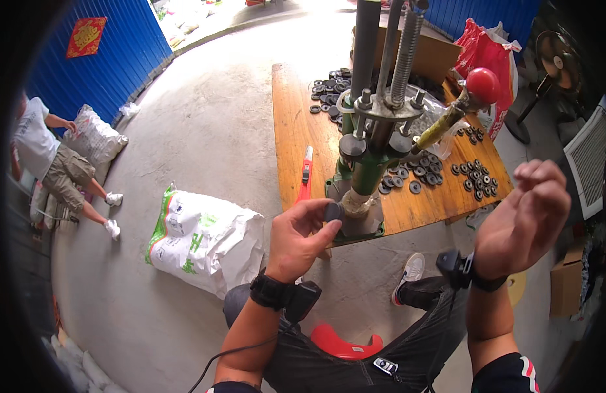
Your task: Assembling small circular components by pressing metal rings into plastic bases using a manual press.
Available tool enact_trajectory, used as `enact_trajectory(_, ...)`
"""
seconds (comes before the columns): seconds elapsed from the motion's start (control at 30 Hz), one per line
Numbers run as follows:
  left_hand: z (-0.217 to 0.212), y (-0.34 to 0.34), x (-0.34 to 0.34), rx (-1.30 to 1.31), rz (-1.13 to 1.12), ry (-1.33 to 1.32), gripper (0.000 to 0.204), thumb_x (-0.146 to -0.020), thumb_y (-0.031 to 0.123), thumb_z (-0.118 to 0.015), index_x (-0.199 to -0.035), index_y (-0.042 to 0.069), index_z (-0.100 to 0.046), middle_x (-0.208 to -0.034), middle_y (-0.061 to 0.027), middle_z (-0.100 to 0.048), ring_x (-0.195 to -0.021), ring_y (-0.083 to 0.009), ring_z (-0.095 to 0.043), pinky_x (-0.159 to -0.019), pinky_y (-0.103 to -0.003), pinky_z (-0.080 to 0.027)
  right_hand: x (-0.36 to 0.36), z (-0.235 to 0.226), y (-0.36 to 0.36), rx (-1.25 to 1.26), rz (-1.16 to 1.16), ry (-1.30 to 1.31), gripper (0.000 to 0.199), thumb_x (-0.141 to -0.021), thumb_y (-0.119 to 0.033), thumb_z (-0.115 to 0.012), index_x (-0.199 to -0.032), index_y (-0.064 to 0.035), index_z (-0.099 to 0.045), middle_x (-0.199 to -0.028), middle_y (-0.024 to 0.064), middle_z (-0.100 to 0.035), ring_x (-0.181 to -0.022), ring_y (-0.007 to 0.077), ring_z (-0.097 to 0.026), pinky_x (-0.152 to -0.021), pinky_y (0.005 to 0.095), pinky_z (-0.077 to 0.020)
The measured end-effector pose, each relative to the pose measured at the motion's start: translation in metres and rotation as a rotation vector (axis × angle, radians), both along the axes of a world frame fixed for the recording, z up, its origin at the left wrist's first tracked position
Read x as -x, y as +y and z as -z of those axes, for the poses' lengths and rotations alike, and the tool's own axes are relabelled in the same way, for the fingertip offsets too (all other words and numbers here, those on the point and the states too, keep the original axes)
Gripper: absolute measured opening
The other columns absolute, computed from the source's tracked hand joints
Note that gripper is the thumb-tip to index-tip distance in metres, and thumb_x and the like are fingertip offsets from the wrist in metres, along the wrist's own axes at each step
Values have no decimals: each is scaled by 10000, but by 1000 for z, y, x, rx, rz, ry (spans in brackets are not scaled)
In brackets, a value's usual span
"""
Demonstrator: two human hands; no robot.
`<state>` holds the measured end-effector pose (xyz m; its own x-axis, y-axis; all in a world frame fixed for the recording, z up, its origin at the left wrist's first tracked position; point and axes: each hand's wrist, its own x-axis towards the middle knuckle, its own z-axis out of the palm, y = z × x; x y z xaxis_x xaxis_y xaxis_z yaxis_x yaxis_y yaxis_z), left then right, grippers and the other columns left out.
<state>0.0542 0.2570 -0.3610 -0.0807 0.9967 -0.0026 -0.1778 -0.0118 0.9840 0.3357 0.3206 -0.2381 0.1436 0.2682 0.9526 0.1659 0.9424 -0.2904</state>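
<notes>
Between the thumb and fingers of my left hand (299, 237) is a small black disc (333, 211), held at the base of a green hand-lever press (367, 167). My right hand (522, 213) is raised off the table's right side with its fingers loosely apart and nothing visible in it. The press lever (442, 131) slants up to the right and ends in a red ball knob (482, 85). Dark rings (414, 173) lie right of the press, and more of them (478, 180) sit in a group toward the table's right edge.
On the wooden table (291, 124) lies a red utility knife (307, 171); black discs (330, 92) are heaped behind. A white sack (208, 239) stands on the floor to the left. A red bag (489, 62) and a fan (557, 62) stand right. Another person (50, 147) is at far left.
</notes>
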Motion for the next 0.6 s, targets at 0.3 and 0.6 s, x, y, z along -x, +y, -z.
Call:
enact_trajectory(0.3, -7, -18, -26, -31, 254, -229, 506, -948, 7, -801, -1407, -53, -595, -1265, -117, -705, -1156, -158, -664, -1020, -348, -549, 44, 104, -28, 641, -571, -418, 541, -829, 30, -777, -1355, -17, -659, -1166, 134, -630, -966, 217, -676, -789, 315, -559)
enact_trajectory(0.6, -24, -11, -39, -91, 281, 19, 463, -872, -115, -810, -1311, -90, -664, -1237, -169, -712, -1100, -227, -722, -951, -379, -600, 16, 110, -22, 598, -591, -417, 526, -862, 32, -789, -1368, -24, -659, -1200, 140, -643, -999, 246, -684, -832, 347, -583)
